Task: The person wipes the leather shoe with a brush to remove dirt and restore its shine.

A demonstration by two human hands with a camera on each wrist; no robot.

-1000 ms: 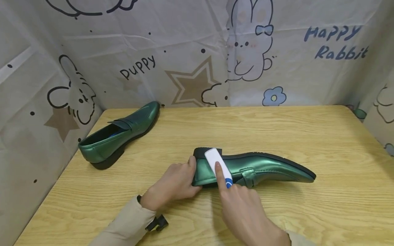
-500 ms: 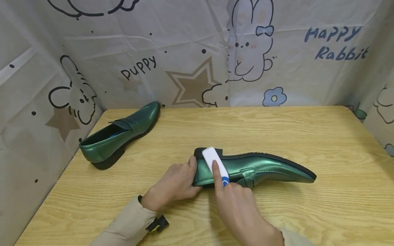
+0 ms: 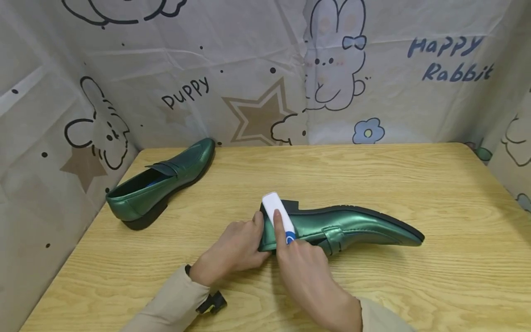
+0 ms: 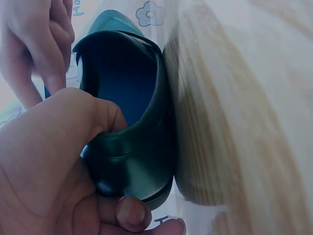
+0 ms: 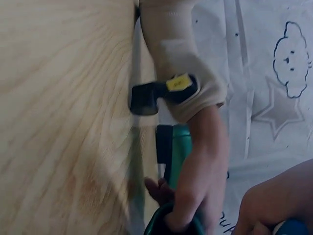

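Observation:
A metallic green loafer (image 3: 352, 226) lies on its side, black sole facing away and toe to the right. My left hand (image 3: 234, 246) grips it at the heel. In the left wrist view the thumb hooks into the opening while curled fingers lie outside the heel (image 4: 142, 164). My right hand (image 3: 309, 276) holds a white brush (image 3: 271, 203) with a blue band, its index finger stretched along the back. The brush overlaps the side of the heel, its white end at the sole's edge; its underside is hidden. In the right wrist view only its blue part (image 5: 292, 228) shows.
A matching green loafer (image 3: 166, 182) stands upright at the back left of the wooden table (image 3: 373, 170). Cloth walls (image 3: 249, 55) with cartoon prints enclose the back and sides. A black wrist camera (image 3: 212, 302) sits at the left sleeve.
My right hand has moved left with the brush, bringing its white end from beside the heel block to the heel's back corner. The left hand and both loafers stay in place.

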